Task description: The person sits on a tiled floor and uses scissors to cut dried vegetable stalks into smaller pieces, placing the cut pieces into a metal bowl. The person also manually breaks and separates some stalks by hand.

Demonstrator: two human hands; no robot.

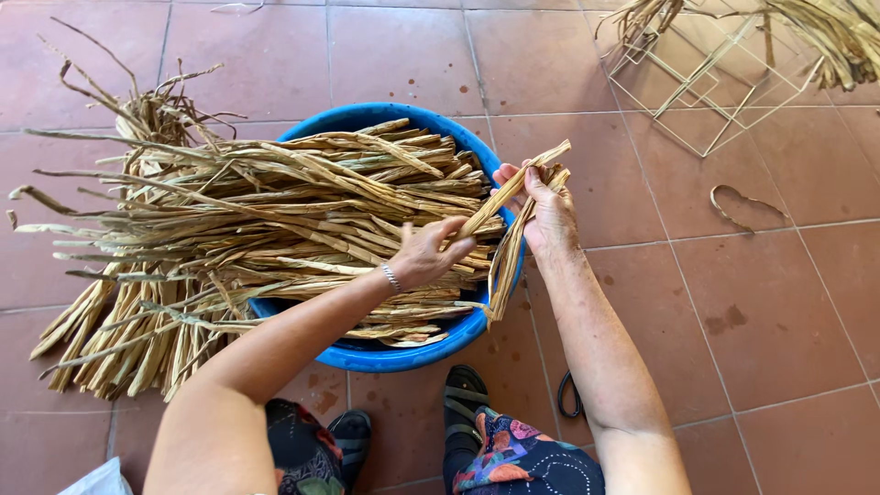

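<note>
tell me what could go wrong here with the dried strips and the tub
1. The dried leaf strips overhang the blue tub far to one side, so the pile could slide onto the tiled floor.
2. The strip pinched by the left hand and right hand looks brittle and might split.

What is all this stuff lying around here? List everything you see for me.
Dried leaf strips: a large bundle, tan, lying across the basin.
Basin: one, blue, on the floor.
Wire frame: one, pale, top right.
More dried strips: a bunch, tan, top right corner.
Curled strip: one, tan, on the tiles at right.
Floor tiles: reddish brown.
Sandals: two, dark, below the basin.
Left hand: wears a bracelet, pinching one strip.
Right hand: holds a few strips.
</note>
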